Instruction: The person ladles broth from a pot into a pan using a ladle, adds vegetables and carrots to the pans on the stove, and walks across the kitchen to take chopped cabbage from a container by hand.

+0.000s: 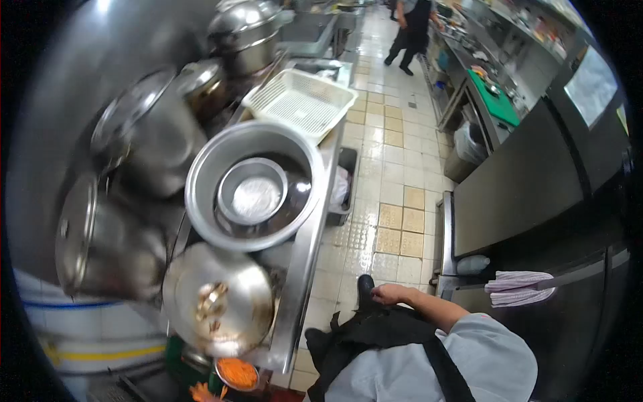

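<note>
My right hand (pixel 384 293) hangs in front of the dark apron (pixel 382 329), above a black shoe. Its fingers are curled in, and nothing shows in them. My left hand does not show. To the left, a large metal basin (pixel 201 191) stands on the steel counter (pixel 307 258), with a smaller metal bowl (pixel 254 194) inside it in dark liquid. A round metal lid (pixel 181 281) lies nearer to me. At the bottom, a bowl of shredded orange food (pixel 237 373) sits beside more orange pieces.
A white perforated basket (pixel 301 100) sits beyond the basin, and large pots (pixel 157 137) line the left wall. The tiled aisle (pixel 395 167) runs ahead to a person (pixel 416 30) in dark clothes. Steel cabinets (pixel 522 181) and a striped cloth (pixel 519 288) are on the right.
</note>
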A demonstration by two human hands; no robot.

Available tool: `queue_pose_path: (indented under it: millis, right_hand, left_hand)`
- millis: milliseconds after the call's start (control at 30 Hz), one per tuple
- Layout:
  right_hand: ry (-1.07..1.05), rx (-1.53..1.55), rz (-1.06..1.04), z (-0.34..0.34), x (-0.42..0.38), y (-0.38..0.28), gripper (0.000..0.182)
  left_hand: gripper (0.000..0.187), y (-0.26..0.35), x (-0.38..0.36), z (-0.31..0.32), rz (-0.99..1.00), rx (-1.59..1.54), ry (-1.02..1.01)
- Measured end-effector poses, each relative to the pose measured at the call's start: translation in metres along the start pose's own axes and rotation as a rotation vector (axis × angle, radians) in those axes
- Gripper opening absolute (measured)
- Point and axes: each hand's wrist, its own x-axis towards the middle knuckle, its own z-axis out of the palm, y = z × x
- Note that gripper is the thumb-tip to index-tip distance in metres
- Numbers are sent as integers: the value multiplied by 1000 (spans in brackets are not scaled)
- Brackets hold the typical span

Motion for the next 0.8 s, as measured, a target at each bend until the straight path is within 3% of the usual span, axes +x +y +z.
queue_pose_path:
  millis: [67, 200, 300, 400, 433, 467, 500, 533, 600, 633, 667, 767, 800]
  right_hand:
    - [78, 25, 40, -24, -13, 48, 34]
    - [242, 44, 125, -67, -40, 171, 35]
    - [275, 30, 228, -102, -55, 244, 36]
    - [363, 114, 195, -131, -32, 295, 36]
    - [372, 175, 216, -150, -22, 298, 34]
    - [384, 234, 244, -168, -14, 299, 34]
    - [347, 260, 231, -181, 10, 307, 34]
    - [382, 249, 161, -200, 22, 300, 34]
    - [396, 193, 110, -240, 50, 286, 32]
    - [301, 171, 82, -273, 54, 276, 32]
    - [359, 157, 57, -328, 56, 268, 31]
    - [418, 170, 58, -399, 52, 310, 35]
    - [532, 179, 122, -422, 42, 327, 35]
  left_hand:
    - [33, 128, 23, -28, -217, -203, 39]
    - [37, 335, 39, -53, -305, -581, -30]
    - [41, 447, 27, -52, -363, -786, -184]
    - [45, 523, 9, -33, -450, -944, -380]
    - [46, 546, 0, -20, -504, -994, -476]
    - [53, 591, -11, -4, -631, -1280, -505]
    - [48, 615, -9, 14, -653, -986, -546]
    - [45, 640, -11, 36, -668, -935, -613]
    - [39, 693, -12, 87, -678, -999, -764]
    - [36, 721, -10, 119, -680, -1028, -844]
    - [33, 762, 3, 152, -666, -1053, -922]
    - [26, 859, 21, 222, -621, -1124, -1129]
    - [24, 894, 27, 242, -599, -1143, -1194]
